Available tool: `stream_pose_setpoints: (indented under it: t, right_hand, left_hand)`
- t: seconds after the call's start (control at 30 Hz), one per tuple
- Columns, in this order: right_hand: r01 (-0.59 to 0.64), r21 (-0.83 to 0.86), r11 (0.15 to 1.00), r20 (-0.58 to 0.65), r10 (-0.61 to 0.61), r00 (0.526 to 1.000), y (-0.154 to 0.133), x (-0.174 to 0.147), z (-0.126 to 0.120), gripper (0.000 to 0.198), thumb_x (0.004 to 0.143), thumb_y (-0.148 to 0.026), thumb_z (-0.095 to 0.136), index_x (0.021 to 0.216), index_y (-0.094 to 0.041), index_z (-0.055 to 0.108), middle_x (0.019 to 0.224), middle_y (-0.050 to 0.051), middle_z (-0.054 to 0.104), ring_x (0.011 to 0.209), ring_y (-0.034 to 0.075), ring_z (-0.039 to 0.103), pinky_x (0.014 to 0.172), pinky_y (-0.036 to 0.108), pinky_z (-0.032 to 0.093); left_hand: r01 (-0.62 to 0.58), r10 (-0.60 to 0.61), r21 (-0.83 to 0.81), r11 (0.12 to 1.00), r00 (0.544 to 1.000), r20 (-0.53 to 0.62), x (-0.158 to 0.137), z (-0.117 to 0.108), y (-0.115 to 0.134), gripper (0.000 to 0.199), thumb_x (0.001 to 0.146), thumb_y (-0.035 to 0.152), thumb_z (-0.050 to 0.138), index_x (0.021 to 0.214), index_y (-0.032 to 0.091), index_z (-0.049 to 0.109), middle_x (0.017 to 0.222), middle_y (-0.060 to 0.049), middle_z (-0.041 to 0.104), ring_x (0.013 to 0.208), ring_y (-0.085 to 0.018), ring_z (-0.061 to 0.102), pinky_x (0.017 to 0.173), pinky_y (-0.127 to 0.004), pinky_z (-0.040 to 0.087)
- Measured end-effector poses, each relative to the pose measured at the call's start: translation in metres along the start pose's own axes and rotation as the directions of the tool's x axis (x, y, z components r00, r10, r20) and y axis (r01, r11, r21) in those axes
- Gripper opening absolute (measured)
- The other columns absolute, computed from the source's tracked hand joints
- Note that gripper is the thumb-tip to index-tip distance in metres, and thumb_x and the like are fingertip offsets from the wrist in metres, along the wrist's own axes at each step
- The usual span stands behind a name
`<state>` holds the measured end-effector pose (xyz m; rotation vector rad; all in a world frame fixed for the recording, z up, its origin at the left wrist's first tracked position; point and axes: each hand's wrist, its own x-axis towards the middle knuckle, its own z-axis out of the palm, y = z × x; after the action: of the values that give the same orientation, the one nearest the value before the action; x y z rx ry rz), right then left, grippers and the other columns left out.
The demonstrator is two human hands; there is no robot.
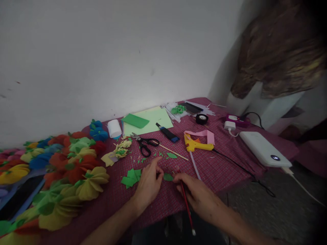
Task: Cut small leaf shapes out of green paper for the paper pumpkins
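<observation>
My left hand (149, 180) is low over the table, index finger reaching forward and apart from the thumb, the other fingers partly curled. Between my hands is a small green paper leaf (168, 177); whether the left thumb touches it, I cannot tell. My right hand (198, 195) is closed around a slim red pencil (187, 206), its whitish end pointing down toward me and its other end near the leaf. Beside my left hand lie cut green paper pieces (131, 178). Another green leaf (172, 155) rests beyond my fingers, among tiny green scraps.
Black-handled scissors (145, 144), a thin stick (173, 151), a box cutter (168, 132) and a yellow glue gun (198, 144) lie ahead. Colourful paper flowers (74, 163) crowd the left. A white power bank (264, 149) and cables occupy the right. A person (278, 58) stands beyond.
</observation>
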<state>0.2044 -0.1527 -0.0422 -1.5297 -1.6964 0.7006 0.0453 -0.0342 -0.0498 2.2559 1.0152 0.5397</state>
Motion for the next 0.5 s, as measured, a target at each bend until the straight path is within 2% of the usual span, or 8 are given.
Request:
stream_pose_setpoints:
  t: [0.17,0.33,0.5]
  right_hand:
    - [-0.056,0.027,0.998,-0.139,0.059,0.989,0.010,0.015,-0.011,0.009,0.085,-0.014,0.047,0.088,-0.021,0.052,0.068,-0.004,0.055,0.059,0.012,0.052,0.055,0.021,0.038]
    - [0.008,-0.020,1.000,-0.108,-0.010,0.994,0.013,0.032,-0.010,0.006,0.081,-0.015,0.051,0.081,-0.021,0.051,0.062,-0.006,0.049,0.052,0.010,0.043,0.050,0.020,0.032]
    - [-0.020,0.066,0.998,-0.122,0.028,0.992,0.013,0.026,-0.004,0.003,0.083,-0.018,0.050,0.084,-0.021,0.051,0.063,-0.005,0.051,0.053,0.011,0.044,0.051,0.021,0.035]
  left_hand:
    - [-0.039,0.053,-0.090,0.995,0.987,0.153,0.001,-0.014,0.006,0.055,0.078,0.006,0.046,0.130,0.021,0.035,0.077,0.002,0.060,0.074,-0.016,0.056,0.072,-0.027,0.040]
    - [-0.133,0.146,-0.065,0.989,0.945,0.291,0.007,-0.023,0.015,0.059,0.077,0.006,0.046,0.133,0.023,0.033,0.076,0.004,0.061,0.073,-0.015,0.057,0.071,-0.025,0.041]
    - [-0.146,0.159,-0.065,0.987,0.924,0.348,0.019,-0.027,0.020,0.061,0.079,0.009,0.047,0.136,0.022,0.031,0.079,0.002,0.064,0.073,-0.015,0.059,0.065,-0.024,0.041]
